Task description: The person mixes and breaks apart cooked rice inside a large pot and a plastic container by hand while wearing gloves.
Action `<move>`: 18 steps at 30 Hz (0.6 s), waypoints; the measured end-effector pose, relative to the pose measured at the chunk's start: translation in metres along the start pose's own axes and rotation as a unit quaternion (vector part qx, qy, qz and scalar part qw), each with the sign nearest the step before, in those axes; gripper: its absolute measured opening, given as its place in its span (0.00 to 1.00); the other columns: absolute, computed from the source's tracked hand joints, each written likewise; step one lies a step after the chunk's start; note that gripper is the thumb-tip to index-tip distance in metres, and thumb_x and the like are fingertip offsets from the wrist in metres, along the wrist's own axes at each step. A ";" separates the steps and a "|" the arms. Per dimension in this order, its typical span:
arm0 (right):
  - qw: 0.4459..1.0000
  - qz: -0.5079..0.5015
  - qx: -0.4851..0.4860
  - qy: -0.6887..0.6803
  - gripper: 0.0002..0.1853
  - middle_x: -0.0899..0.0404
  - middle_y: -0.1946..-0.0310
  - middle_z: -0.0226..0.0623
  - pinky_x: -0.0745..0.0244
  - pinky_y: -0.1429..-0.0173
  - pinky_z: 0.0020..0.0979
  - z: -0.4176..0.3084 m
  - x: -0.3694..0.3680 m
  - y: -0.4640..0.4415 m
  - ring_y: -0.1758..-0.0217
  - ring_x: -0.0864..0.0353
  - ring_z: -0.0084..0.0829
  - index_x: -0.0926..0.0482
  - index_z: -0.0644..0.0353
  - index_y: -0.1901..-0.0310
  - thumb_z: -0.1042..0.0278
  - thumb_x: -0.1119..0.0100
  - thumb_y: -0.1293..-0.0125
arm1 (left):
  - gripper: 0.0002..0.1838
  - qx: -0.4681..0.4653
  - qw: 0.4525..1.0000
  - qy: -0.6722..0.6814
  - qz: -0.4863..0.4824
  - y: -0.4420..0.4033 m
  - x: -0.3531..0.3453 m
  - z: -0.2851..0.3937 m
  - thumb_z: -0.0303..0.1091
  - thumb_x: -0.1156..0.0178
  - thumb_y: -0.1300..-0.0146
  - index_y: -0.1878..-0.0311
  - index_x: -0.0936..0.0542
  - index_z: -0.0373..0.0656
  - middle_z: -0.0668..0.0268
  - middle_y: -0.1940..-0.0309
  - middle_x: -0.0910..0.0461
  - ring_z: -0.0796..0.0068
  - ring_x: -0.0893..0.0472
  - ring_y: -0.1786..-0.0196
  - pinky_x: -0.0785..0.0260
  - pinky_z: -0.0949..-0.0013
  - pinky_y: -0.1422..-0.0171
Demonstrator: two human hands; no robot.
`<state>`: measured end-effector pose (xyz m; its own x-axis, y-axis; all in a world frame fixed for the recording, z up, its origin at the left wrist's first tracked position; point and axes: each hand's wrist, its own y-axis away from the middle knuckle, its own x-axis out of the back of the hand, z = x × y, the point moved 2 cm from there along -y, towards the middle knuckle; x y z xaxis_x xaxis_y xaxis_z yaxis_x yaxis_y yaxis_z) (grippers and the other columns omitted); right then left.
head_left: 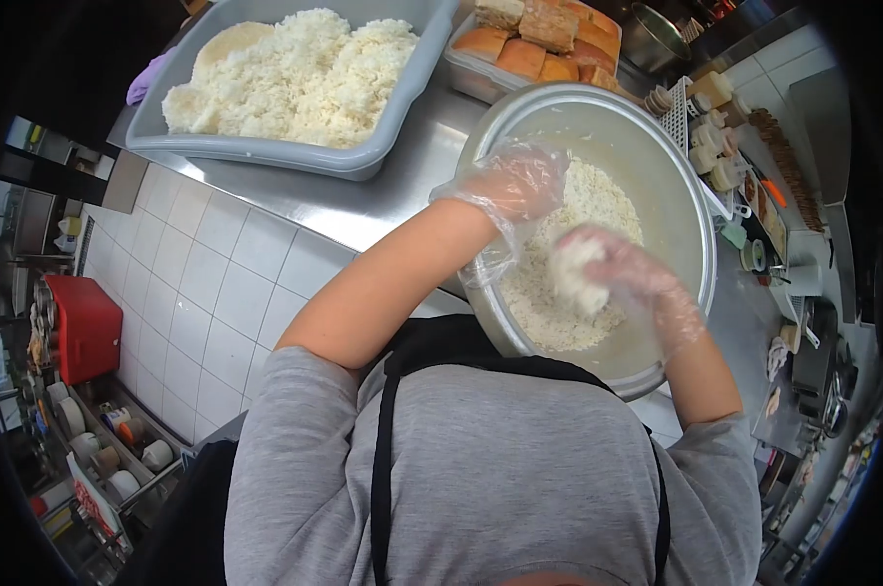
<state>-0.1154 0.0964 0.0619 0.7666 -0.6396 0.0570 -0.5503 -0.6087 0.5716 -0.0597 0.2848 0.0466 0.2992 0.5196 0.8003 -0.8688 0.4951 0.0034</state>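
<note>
A large metal pot (680, 195) stands in front of me with loose white rice (597, 200) in its bottom. My right hand (636, 266), in a clear plastic glove, is over the rice with its fingers around a clump of rice (580, 275); motion smears both. My left hand (519, 184), gloved the same way, reaches over the pot's left rim, close to the inner wall. Crumpled plastic and blur hide how its fingers lie.
A grey plastic tub (266, 156) heaped with white rice sits on the steel counter (402, 186) at left. Behind the pot is a clear container of browned bread-like blocks (521, 57). A white rack (677, 117) with small containers stands right. A red box (82, 327) is far left.
</note>
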 end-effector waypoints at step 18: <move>0.838 0.324 0.357 -0.255 0.27 0.29 0.37 0.44 0.20 0.40 0.41 -0.162 -0.004 -0.083 0.36 0.26 0.42 0.37 0.58 0.33 0.58 0.44 0.29 | 0.19 -0.081 0.954 -0.265 -0.112 0.025 0.029 -0.053 0.38 0.54 0.34 0.45 0.21 0.47 0.47 0.47 0.21 0.58 0.19 0.46 0.33 0.57 0.35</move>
<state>-0.0195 0.2257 0.1467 0.0893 -0.9511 -0.2956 -0.9939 -0.0657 -0.0888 -0.0521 0.3489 0.0384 0.1910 -0.0158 0.9815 -0.7215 0.6757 0.1514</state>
